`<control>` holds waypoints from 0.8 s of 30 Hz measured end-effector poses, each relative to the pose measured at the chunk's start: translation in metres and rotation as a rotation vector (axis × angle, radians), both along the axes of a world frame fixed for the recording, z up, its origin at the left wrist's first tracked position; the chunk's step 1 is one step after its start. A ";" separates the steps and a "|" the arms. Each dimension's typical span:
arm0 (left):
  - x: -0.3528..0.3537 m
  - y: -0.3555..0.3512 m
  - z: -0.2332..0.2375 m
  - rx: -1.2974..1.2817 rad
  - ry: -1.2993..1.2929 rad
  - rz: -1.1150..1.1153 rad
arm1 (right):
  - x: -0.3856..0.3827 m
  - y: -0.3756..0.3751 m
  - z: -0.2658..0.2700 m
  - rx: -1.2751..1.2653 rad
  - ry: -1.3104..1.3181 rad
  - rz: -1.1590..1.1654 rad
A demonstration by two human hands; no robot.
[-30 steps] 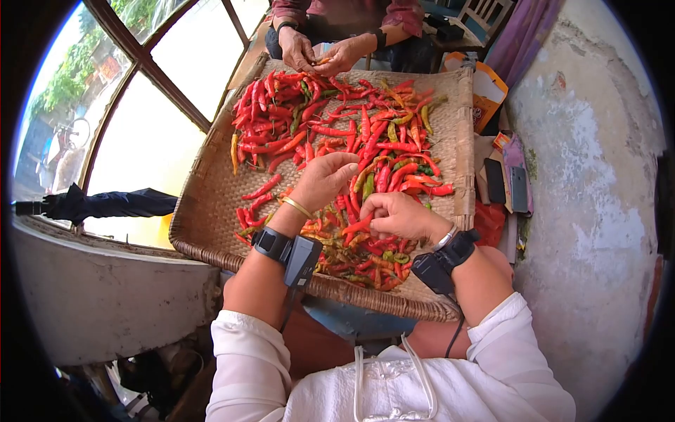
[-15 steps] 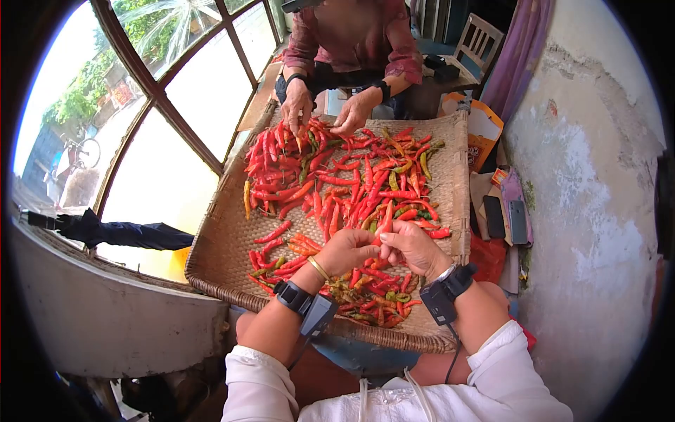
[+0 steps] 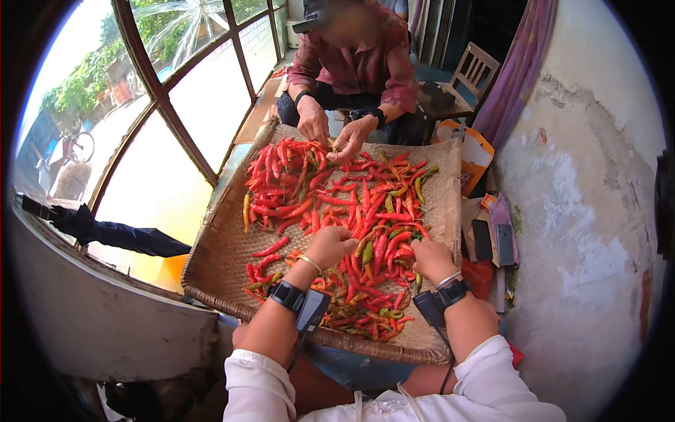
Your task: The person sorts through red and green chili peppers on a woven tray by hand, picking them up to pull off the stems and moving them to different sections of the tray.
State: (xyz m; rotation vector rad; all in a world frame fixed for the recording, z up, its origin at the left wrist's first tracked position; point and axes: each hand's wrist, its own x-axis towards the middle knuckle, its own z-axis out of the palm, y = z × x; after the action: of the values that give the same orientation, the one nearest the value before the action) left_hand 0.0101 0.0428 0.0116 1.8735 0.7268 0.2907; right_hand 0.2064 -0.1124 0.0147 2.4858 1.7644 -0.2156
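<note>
Red chili peppers (image 3: 380,246), with some orange and green ones, lie loose in a shallow woven tray (image 3: 441,204). My left hand (image 3: 330,247) is over the middle of the peppers, its fingers curled together at their edge. Whatever it may pinch is hidden. To the right, my right hand (image 3: 433,260) is also closed, knuckles up, low over the right side of the peppers. Its fingertips are mostly out of sight, and a greenish pepper (image 3: 418,283) shows just below it. The two hands are apart.
Across the tray sits a person in a red shirt (image 3: 355,70), whose hands pinch something small above a denser pepper heap (image 3: 285,169). Windows and a folded dark umbrella (image 3: 133,235) are on the left. Phones (image 3: 505,244) and a wall (image 3: 576,211) stand at right.
My hands, together over the peppers before, have separated: the left moved slightly left, the right moved right. The other person's hands lifted slightly from the heap and came closer together.
</note>
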 end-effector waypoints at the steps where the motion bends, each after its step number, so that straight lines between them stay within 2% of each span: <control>1: -0.001 -0.002 0.004 0.016 0.048 -0.013 | -0.001 0.000 -0.002 -0.020 0.003 0.011; 2: -0.001 -0.003 0.008 0.012 0.044 -0.013 | -0.001 0.001 -0.003 -0.024 0.000 0.011; 4: -0.001 -0.004 0.012 0.024 0.202 -0.048 | -0.002 0.003 -0.007 -0.009 0.042 -0.041; 8: 0.004 0.003 0.002 0.108 0.241 -0.109 | -0.001 0.000 -0.011 0.042 0.048 -0.028; 10: 0.006 0.001 0.000 -0.152 -0.285 0.166 | -0.002 0.004 -0.008 -0.039 0.153 -0.016; 11: 0.007 0.002 0.001 -0.119 -0.391 0.195 | -0.005 0.003 -0.005 -0.035 0.184 -0.033; 15: 0.008 0.000 -0.002 0.043 -0.398 0.204 | -0.015 0.006 0.019 -0.162 0.196 -0.017; 17: 0.006 -0.007 -0.011 -0.054 -0.125 -0.021 | -0.017 0.006 0.023 -0.102 0.283 -0.012; 18: 0.007 -0.015 -0.008 -0.057 -0.120 -0.019 | -0.018 0.007 0.021 -0.105 0.289 -0.011; 20: 0.012 -0.036 0.008 0.032 0.076 -0.269 | -0.018 0.008 0.018 -0.109 0.518 0.004; 22: 0.014 -0.050 0.009 0.077 0.015 -0.354 | -0.020 0.007 0.016 -0.069 0.575 0.016; 23: 0.014 -0.056 0.013 -0.033 -0.008 -0.346 | -0.021 0.006 0.017 -0.027 0.630 0.031; 24: 0.013 -0.058 0.016 -0.036 -0.005 -0.340 | -0.022 0.006 0.017 0.014 0.687 0.049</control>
State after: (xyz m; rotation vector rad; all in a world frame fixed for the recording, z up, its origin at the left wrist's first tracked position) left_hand 0.0234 -0.0150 0.0277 1.9232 0.3966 0.0644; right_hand 0.1840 -0.1064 0.0321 2.5481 2.0222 -1.1731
